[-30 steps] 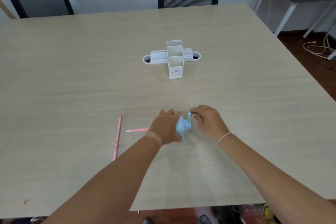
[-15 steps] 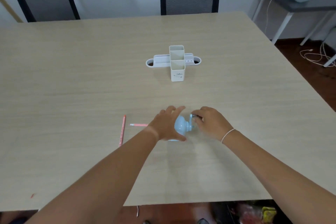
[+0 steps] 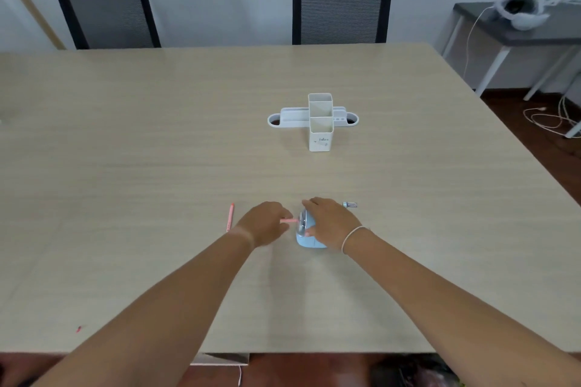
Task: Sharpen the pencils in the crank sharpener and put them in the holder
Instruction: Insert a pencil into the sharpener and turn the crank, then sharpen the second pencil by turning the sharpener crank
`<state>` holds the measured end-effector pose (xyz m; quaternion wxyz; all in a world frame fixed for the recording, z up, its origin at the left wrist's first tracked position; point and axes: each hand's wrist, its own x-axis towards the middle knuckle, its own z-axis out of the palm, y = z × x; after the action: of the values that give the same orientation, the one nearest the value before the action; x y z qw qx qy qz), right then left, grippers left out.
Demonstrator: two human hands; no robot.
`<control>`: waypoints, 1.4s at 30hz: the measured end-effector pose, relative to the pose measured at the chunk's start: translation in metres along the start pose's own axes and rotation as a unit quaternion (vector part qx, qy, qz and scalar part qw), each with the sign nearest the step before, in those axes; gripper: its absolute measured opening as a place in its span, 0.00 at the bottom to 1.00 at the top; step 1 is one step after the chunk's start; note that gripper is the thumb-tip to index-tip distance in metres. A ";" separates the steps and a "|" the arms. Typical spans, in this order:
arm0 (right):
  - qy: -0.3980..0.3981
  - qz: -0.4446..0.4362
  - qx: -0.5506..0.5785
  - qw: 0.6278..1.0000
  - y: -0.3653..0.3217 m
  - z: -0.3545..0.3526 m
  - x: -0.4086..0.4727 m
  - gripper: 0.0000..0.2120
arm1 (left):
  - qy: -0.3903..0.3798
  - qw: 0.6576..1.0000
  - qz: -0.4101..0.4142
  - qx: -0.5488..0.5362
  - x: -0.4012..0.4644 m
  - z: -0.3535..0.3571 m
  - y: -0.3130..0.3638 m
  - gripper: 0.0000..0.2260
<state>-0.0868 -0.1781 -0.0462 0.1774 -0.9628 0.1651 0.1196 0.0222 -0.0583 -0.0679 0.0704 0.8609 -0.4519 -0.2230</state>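
Observation:
The light-blue crank sharpener (image 3: pixel 306 239) stands on the wooden table (image 3: pixel 157 151) near the front middle. My right hand (image 3: pixel 330 223) lies over its top and grips it; the crank handle (image 3: pixel 350 205) sticks out to the right behind the hand. My left hand (image 3: pixel 264 226) pinches a pink pencil (image 3: pixel 288 220) whose end meets the sharpener's front face. A second pink pencil (image 3: pixel 230 217) lies on the table just left of my left hand. The white pencil holder (image 3: pixel 320 121), with two tall square cups and low side trays, stands further back in the middle.
Two black mesh chairs (image 3: pixel 341 14) stand at the table's far edge. A grey side table (image 3: pixel 518 38) with a white device and cables is at the right. A small pink scrap (image 3: pixel 78 329) lies near the front-left edge.
My right hand left the crank handle and moved onto the sharpener's body. My left hand came off the sharpener and now holds the pink pencil at its front.

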 end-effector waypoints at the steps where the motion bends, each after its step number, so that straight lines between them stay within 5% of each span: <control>1: 0.000 0.003 -0.001 1.000 0.000 0.000 0.002 0.23 | 0.012 1.000 0.003 0.000 0.000 0.002 0.001 0.10; 12: 0.009 0.002 0.015 1.000 0.002 0.001 0.003 0.23 | 0.031 0.999 0.015 0.028 -0.010 -0.001 -0.021 0.10; 18: -0.016 0.001 0.011 1.000 0.002 -0.001 0.007 0.22 | 0.068 0.990 -0.125 0.010 -0.067 -0.039 -0.110 0.11; 25: -0.006 -0.007 -0.003 1.000 0.002 0.000 0.009 0.11 | 0.115 0.966 -0.168 -0.157 -0.043 -0.004 -0.074 0.06; 42: 0.017 -0.013 0.017 1.000 0.005 0.006 0.012 0.14 | 0.115 0.899 -0.280 -0.316 -0.020 0.042 -0.029 0.11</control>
<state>-0.0789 -0.1834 -0.0565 0.1919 -0.9637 0.1578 0.0977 0.0151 -0.0220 -0.1078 0.3250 0.9040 -0.0864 -0.2640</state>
